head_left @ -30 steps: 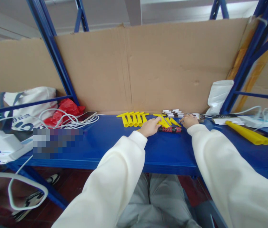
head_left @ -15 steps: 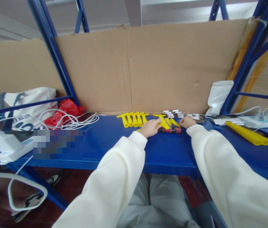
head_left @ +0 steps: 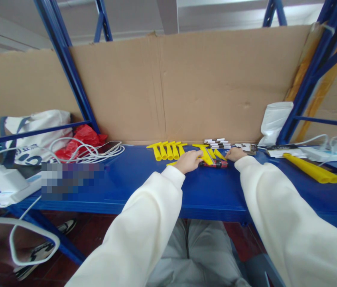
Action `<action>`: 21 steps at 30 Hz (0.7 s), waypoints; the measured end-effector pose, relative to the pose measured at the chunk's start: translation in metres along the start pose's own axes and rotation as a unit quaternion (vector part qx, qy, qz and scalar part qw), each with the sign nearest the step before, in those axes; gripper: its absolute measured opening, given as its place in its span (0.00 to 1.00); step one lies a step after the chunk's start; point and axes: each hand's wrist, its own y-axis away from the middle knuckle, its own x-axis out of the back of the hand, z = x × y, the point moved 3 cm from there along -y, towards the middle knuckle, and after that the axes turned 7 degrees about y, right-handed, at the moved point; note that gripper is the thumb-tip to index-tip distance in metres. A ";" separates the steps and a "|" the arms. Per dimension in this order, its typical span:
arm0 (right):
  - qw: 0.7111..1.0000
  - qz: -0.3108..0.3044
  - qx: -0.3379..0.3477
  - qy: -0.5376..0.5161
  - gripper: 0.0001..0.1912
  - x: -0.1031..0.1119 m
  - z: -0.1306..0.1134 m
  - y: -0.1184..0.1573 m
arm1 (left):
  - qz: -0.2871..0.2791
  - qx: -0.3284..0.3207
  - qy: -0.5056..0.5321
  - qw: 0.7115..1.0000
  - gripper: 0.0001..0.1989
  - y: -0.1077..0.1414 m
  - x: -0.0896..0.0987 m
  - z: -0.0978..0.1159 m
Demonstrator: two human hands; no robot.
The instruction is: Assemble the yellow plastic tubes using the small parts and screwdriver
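Observation:
My left hand (head_left: 188, 161) is closed around a yellow plastic tool (head_left: 170, 164), whose end sticks out to the left of the fingers. Just right of its fingertips lies a yellow T-shaped tool (head_left: 204, 152), partly over a red and black tool (head_left: 221, 164). My right hand (head_left: 234, 154) rests on the table with fingers drawn together. What they pinch, if anything, is hidden. Small yellow wedge-like pieces (head_left: 219, 154) lie by its fingertips. To the left of my hands several yellow T-shaped tools with hollow handles (head_left: 168, 151) stand in a row.
Black-and-white pens or tubes (head_left: 216, 142) lie behind my hands. Two yellow cones (head_left: 313, 169) and a power strip (head_left: 332, 153) are on the right of the blue table (head_left: 144, 187). White cables (head_left: 108, 154), a red bag (head_left: 84, 137) and a charger (head_left: 8, 180) occupy the left. Cardboard (head_left: 210, 87) stands behind.
The yellow T-shaped tool by my left fingertips has shifted slightly and covers more of the red and black tool. Slightly more yellow shows left of that hand. My right hand has barely moved.

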 end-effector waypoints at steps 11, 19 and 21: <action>0.925 -0.002 0.060 -0.374 0.04 0.024 -0.046 0.017 | -0.011 -0.006 -0.019 1.000 0.08 -0.001 0.001 0.004; 0.905 -0.035 0.085 -0.414 0.05 0.020 -0.078 0.032 | -0.012 -0.018 -0.031 0.999 0.10 0.000 0.001 0.007; 0.907 -0.032 0.088 -0.410 0.05 0.019 -0.077 0.030 | -0.011 -0.016 -0.036 0.999 0.11 0.001 0.000 0.007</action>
